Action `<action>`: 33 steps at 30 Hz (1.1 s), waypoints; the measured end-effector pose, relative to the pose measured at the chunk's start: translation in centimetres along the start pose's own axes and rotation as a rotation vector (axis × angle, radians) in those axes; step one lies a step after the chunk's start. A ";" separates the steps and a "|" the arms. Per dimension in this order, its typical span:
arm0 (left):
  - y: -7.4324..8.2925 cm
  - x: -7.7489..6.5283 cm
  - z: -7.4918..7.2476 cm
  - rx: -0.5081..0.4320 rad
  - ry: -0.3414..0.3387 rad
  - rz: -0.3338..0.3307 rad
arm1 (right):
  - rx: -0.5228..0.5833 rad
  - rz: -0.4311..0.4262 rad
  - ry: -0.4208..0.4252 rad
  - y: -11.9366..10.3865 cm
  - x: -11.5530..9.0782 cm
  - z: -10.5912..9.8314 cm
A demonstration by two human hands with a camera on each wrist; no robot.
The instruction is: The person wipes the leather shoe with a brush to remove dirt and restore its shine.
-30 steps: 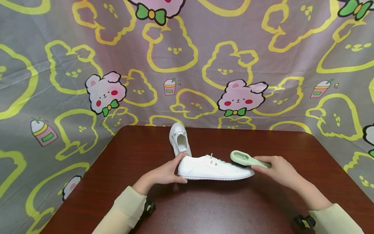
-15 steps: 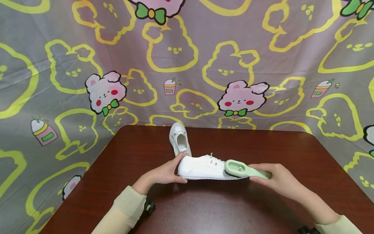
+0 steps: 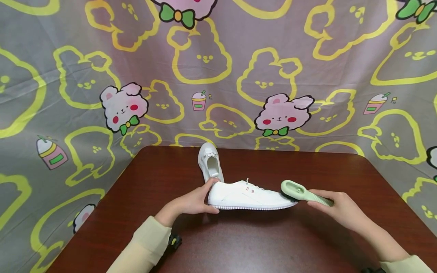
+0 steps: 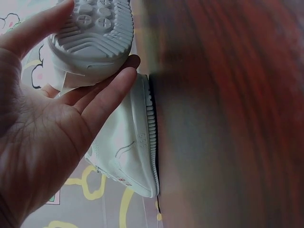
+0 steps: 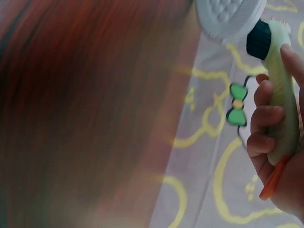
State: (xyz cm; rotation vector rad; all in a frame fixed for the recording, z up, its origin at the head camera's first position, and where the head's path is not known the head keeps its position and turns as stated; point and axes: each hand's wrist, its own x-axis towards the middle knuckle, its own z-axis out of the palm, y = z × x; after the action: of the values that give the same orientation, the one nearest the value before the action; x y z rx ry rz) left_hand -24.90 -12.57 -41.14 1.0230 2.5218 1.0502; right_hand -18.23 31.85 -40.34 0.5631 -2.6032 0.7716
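My left hand (image 3: pixel 191 201) grips a white shoe (image 3: pixel 235 195) by the heel, thumb at the sole and fingers behind. The shoe is side-on, toe to the right, held over the table. In the left wrist view its studded sole (image 4: pixel 95 28) faces the camera. My right hand (image 3: pixel 343 208) holds a pale green brush (image 3: pixel 295 189) by its handle, fingers wrapped round it. The dark bristles (image 5: pixel 259 40) are right at the shoe's toe. Behind the heel, the second white shoe (image 3: pixel 209 161) stands on the table, toe pointing away.
A dark red-brown table (image 3: pixel 153 227) lies below both hands. A grey patterned cloth (image 3: pixel 232 72) with cartoon bears hangs behind it and along the sides. An orange strip (image 5: pixel 275 178) shows at the end of the brush handle.
The brush moved from the toe's top down over its near side, then right and up to the toe tip. My left hand and the held shoe stay in place.
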 end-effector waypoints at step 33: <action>0.2 0.1 -0.2 -0.003 -0.014 -0.008 | -0.029 0.084 -0.009 2.6 -1.5 -1.7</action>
State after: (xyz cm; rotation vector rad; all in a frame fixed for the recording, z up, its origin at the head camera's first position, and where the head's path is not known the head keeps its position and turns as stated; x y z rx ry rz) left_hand -24.91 -12.48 -40.84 1.0158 2.5100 1.0404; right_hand -17.79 35.26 -40.84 0.4516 -2.6565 0.7574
